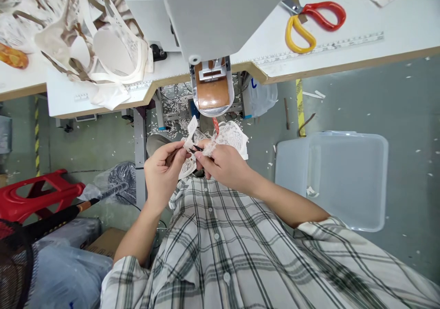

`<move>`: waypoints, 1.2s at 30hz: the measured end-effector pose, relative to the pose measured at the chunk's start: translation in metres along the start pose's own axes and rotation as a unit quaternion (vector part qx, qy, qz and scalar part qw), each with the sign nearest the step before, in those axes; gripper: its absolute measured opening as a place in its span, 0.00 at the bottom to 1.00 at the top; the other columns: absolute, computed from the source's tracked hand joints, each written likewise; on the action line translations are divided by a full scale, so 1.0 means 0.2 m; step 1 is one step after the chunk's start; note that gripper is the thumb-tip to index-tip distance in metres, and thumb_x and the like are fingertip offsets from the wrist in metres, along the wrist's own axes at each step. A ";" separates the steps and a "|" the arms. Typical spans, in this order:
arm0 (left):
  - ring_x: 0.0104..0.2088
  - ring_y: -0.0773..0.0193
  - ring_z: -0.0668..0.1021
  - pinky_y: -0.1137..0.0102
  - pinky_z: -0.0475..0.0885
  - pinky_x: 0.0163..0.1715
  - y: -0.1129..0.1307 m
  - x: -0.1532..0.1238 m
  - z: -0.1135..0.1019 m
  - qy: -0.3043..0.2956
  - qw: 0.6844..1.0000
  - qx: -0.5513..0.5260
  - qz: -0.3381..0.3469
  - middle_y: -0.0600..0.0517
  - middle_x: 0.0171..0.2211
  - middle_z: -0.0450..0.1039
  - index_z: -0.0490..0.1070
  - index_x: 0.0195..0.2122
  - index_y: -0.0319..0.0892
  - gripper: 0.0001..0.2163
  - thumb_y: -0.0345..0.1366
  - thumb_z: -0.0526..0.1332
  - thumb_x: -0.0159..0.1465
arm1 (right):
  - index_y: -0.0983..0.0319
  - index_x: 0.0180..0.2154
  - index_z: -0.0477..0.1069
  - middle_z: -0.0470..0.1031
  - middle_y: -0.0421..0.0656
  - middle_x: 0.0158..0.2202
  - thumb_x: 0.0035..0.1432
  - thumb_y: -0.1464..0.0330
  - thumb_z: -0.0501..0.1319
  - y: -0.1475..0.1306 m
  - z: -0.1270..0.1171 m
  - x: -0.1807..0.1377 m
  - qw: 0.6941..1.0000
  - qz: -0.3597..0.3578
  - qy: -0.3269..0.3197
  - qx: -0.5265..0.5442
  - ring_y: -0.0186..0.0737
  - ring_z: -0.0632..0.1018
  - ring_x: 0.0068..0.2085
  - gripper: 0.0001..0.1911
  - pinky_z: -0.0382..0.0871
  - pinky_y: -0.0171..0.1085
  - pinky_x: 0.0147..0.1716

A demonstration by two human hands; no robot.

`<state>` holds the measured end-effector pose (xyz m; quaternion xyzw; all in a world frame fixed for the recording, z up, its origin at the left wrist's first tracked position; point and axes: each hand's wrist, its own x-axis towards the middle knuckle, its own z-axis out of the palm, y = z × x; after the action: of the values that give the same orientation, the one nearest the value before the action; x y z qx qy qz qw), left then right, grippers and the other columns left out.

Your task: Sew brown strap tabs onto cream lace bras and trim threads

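My left hand [164, 167] pinches the edge of a white lace bra [231, 135] between thumb and fingertips, in front of my chest. A small white tab [193, 125] sticks up from that pinched edge. My right hand [227, 166] is closed around thread snips [195, 148], whose dark pointed blades reach left to the fabric at my left fingertips. Something red [216, 125] stands up just beyond the right hand. Loose lace and thread bunch over the right fingers, and the rest of the bra hangs behind and below both hands. The snips' handles are mostly hidden.
A sewing machine [220, 15] stands straight ahead on a white table [360, 52]. Bras [115, 54] are piled at its left; scissors [302, 22] with red and yellow handles lie right. A clear plastic bin [347, 180] and a red stool [41, 192] stand on the floor.
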<state>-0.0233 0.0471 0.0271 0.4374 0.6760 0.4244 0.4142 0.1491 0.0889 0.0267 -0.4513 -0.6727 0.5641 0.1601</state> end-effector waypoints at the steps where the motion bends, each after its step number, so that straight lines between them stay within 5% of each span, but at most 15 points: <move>1: 0.36 0.60 0.85 0.66 0.83 0.40 0.00 0.00 0.00 -0.001 1.000 0.003 0.003 0.49 0.36 0.82 0.80 0.45 0.42 0.12 0.42 0.67 0.64 | 0.61 0.36 0.68 0.77 0.37 0.25 0.71 0.63 0.50 0.00 0.00 0.00 1.000 0.003 -0.001 -0.013 0.32 0.74 0.21 0.14 0.62 0.35 0.31; 9: 0.36 0.59 0.85 0.67 0.83 0.40 -0.06 -0.01 0.03 -0.004 0.998 0.046 0.044 0.47 0.37 0.82 0.79 0.44 0.42 0.11 0.42 0.66 0.64 | 0.62 0.37 0.71 0.75 0.41 0.27 0.69 0.65 0.52 0.02 -0.01 0.03 0.993 0.023 0.007 -0.113 0.37 0.73 0.28 0.12 0.57 0.36 0.31; 13: 0.33 0.60 0.85 0.68 0.83 0.35 -0.08 0.00 0.04 -0.006 0.999 -0.022 -0.043 0.49 0.34 0.82 0.79 0.42 0.41 0.13 0.44 0.68 0.62 | 0.62 0.34 0.68 0.72 0.41 0.26 0.68 0.64 0.53 0.06 0.02 0.04 0.996 0.028 0.026 -0.086 0.37 0.71 0.29 0.12 0.58 0.36 0.31; 18: 0.30 0.62 0.84 0.74 0.79 0.23 -0.11 0.03 0.03 -0.010 0.982 -0.126 -0.140 0.51 0.30 0.81 0.78 0.42 0.41 0.15 0.44 0.71 0.58 | 0.60 0.38 0.67 0.67 0.37 0.23 0.70 0.55 0.49 0.12 0.00 0.02 0.987 0.000 0.115 0.111 0.35 0.67 0.22 0.17 0.59 0.36 0.26; 21: 0.30 0.62 0.84 0.74 0.79 0.24 -0.11 0.03 0.02 -0.008 0.981 -0.128 -0.147 0.50 0.31 0.82 0.78 0.43 0.41 0.17 0.46 0.71 0.58 | 0.60 0.41 0.70 0.72 0.39 0.27 0.67 0.56 0.55 0.13 -0.03 0.01 0.988 -0.019 0.129 0.086 0.34 0.68 0.24 0.14 0.60 0.36 0.27; 28: 0.34 0.61 0.85 0.69 0.83 0.35 -0.06 0.00 0.05 0.004 0.998 -0.040 -0.038 0.49 0.36 0.83 0.79 0.44 0.41 0.13 0.43 0.68 0.63 | 0.63 0.36 0.74 0.74 0.41 0.31 0.65 0.63 0.59 0.09 0.02 0.06 0.977 -0.086 0.138 -0.141 0.36 0.70 0.31 0.11 0.59 0.36 0.34; 33: 0.35 0.64 0.84 0.71 0.80 0.38 -0.08 -0.02 0.07 0.031 0.980 0.142 0.134 0.49 0.38 0.84 0.80 0.45 0.41 0.10 0.37 0.65 0.66 | 0.61 0.23 0.61 0.66 0.40 0.25 0.62 0.61 0.59 0.11 0.03 0.11 0.963 -0.069 0.153 -0.210 0.34 0.64 0.27 0.18 0.51 0.37 0.29; 36: 0.36 0.63 0.84 0.70 0.79 0.40 -0.09 -0.01 0.07 0.019 0.964 0.211 0.162 0.49 0.38 0.84 0.81 0.44 0.43 0.09 0.36 0.64 0.66 | 0.60 0.23 0.55 0.62 0.38 0.23 0.60 0.66 0.58 0.12 0.02 0.13 0.964 -0.065 0.133 -0.219 0.33 0.60 0.26 0.16 0.47 0.38 0.28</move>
<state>-0.0138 0.0437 0.0070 0.6102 0.6783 0.3418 0.2252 0.1427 0.1064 -0.0039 -0.5014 -0.7803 0.3264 0.1823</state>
